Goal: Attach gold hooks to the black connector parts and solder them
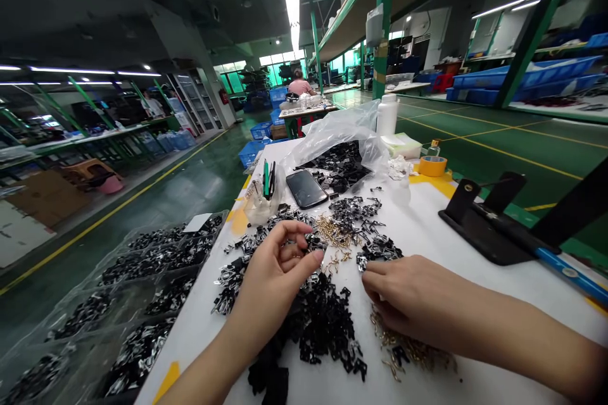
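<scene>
My left hand (272,275) hovers over a heap of small black and silver metal parts (240,278). Its fingers are curled, with the thumb apart from them, and nothing shows in the gap. To the right, my right hand (403,291) is closed with its fingertips turned down and hidden, beside a black and silver cluster (382,247). Whatever it pinches cannot be made out. Small brass-coloured pins (332,231) lie between and beyond the hands. More brass pins (422,354) lie beneath my right wrist. Black clips (327,323) form a pile nearest me.
A phone (306,190), a plastic cup with cutters (261,205) and a clear bag of black parts (339,161) stand farther back. Yellow tape (432,166) and a white bottle (387,115) are behind right. A black metal tool (494,221) occupies the right side. Part-filled trays (137,272) sit left.
</scene>
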Demonstrator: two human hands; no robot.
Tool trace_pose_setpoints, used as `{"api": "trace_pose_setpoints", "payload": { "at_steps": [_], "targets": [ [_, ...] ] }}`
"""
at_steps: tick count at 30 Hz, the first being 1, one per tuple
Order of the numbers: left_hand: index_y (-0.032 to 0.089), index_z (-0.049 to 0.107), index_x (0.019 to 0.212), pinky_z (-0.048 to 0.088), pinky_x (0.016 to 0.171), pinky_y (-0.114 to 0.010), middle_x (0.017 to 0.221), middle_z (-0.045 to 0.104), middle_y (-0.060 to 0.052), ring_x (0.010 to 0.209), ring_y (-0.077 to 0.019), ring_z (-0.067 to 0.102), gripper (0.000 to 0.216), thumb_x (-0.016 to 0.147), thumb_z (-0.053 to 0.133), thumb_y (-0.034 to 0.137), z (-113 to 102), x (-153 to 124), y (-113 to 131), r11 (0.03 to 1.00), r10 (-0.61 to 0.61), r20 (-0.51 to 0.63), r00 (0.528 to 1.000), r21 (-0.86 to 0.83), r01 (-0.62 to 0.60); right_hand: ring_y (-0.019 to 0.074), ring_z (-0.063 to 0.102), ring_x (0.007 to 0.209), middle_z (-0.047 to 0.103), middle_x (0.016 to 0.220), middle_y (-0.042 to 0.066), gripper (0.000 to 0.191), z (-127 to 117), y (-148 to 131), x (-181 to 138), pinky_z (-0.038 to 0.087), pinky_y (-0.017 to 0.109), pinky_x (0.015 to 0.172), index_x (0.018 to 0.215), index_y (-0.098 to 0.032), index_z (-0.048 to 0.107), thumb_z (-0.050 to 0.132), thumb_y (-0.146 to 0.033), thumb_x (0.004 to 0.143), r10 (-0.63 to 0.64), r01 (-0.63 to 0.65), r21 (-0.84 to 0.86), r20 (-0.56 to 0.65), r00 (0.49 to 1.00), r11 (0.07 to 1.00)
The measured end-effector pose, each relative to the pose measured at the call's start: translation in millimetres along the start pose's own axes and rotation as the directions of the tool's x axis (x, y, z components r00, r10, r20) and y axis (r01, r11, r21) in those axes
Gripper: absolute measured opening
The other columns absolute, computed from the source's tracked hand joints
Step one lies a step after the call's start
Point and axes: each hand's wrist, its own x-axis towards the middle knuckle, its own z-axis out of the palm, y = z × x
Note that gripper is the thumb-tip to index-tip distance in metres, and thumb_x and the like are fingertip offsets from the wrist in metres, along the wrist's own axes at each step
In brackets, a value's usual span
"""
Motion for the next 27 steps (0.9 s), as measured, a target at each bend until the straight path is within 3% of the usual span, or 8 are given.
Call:
{"api": "trace_pose_setpoints", "payload": {
  "at_steps": [4, 9, 13, 17, 20, 23, 27],
  "targets": [
    [0.025, 0.054, 0.1, 0.04, 0.058, -0.017, 0.094, 0.051, 0.003, 0.061, -0.0063, 0.044, 0.027, 0.077, 0.067, 0.024, 1.2, -4.0, -1.2, 0.991, 0.072, -0.011, 0.997, 0.117, -0.07, 0.0128, 0.045, 0.055, 0.056, 0.068, -0.001, 0.011, -12.4, -3.4, 1.3, 0.028, 0.026, 0.05, 0.073, -0.021, 0.043, 0.044, -0.01, 0.076, 0.031, -0.029, 0.063, -0.035, 0.999, 0.998],
    [0.022, 0.06, 0.094, 0.044, 0.075, -0.02, 0.091, 0.06, 0.001, 0.084, -0.0133, 0.055, 0.019, 0.077, 0.065, 0.017, 3.7, -5.3, 2.5, 0.981, 0.099, 0.035, 0.994, 0.165, -0.104, 0.0096, 0.042, 0.054, 0.051, 0.064, -0.004, 0.012, -22.5, -10.0, 3.5, 0.032, 0.022, 0.05, 0.079, -0.021, 0.049, 0.044, -0.011, 0.083, 0.081, -0.013, 0.443, -0.134, 0.988, 0.896],
    [0.023, 0.061, 0.097, 0.045, 0.079, -0.022, 0.099, 0.063, -0.001, 0.092, -0.0152, 0.058, 0.02, 0.078, 0.066, 0.021, 2.9, -7.1, 3.7, 0.999, 0.027, 0.096, 0.995, 0.044, -0.032, 0.0121, 0.053, 0.068, 0.059, 0.077, 0.0, 0.015, -25.7, -12.9, 4.9, 0.041, 0.024, 0.061, 0.095, -0.023, 0.059, 0.044, -0.024, 0.09, 0.159, 0.004, 0.705, -0.165, 0.973, 0.709],
    [0.023, 0.062, 0.102, 0.045, 0.081, -0.022, 0.104, 0.065, -0.001, 0.099, -0.0158, 0.059, 0.023, 0.079, 0.066, 0.027, 2.1, -7.9, 4.7, 0.996, -0.068, 0.15, 0.986, -0.044, 0.075, 0.0125, 0.06, 0.075, 0.064, 0.078, 0.001, 0.015, -27.1, -11.9, 6.2, 0.047, 0.026, 0.067, 0.091, -0.02, 0.06, 0.05, -0.032, 0.09, 0.196, 0.025, 0.929, -0.105, 0.975, 0.37],
    [0.024, 0.064, 0.102, 0.044, 0.085, -0.02, 0.107, 0.066, 0.0, 0.102, -0.0144, 0.058, 0.021, 0.081, 0.065, 0.026, 3.0, -7.6, 6.2, 0.993, -0.074, 0.162, 0.984, -0.074, 0.087, 0.0119, 0.064, 0.077, 0.069, 0.083, 0.003, 0.013, -27.3, -10.0, 7.8, 0.05, 0.025, 0.069, 0.091, -0.019, 0.058, 0.056, -0.031, 0.088, 0.196, 0.047, 0.988, -0.076, 0.978, 0.147],
    [0.024, 0.065, 0.101, 0.044, 0.085, -0.018, 0.106, 0.067, 0.0, 0.102, -0.0132, 0.058, 0.021, 0.08, 0.066, 0.025, 4.4, -8.0, 7.5, 0.987, -0.086, 0.177, 0.98, -0.115, 0.107, 0.0123, 0.067, 0.076, 0.072, 0.084, 0.005, 0.015, -27.0, -8.8, 9.2, 0.052, 0.025, 0.067, 0.088, -0.018, 0.055, 0.059, -0.032, 0.086, 0.192, 0.037, 0.999, -0.043, 0.981, 0.037],
    [0.021, 0.064, 0.105, 0.048, 0.078, -0.018, 0.098, 0.068, -0.001, 0.089, -0.0121, 0.062, 0.024, 0.081, 0.065, 0.026, 5.5, -9.9, 7.9, 0.974, -0.111, 0.229, 0.967, -0.169, 0.152, 0.0113, 0.065, 0.07, 0.07, 0.082, 0.004, 0.016, -25.3, -8.2, 10.1, 0.051, 0.023, 0.06, 0.088, -0.017, 0.056, 0.06, -0.033, 0.086, 0.183, 0.058, 0.998, -0.06, 0.981, 0.014]
  ]
}}
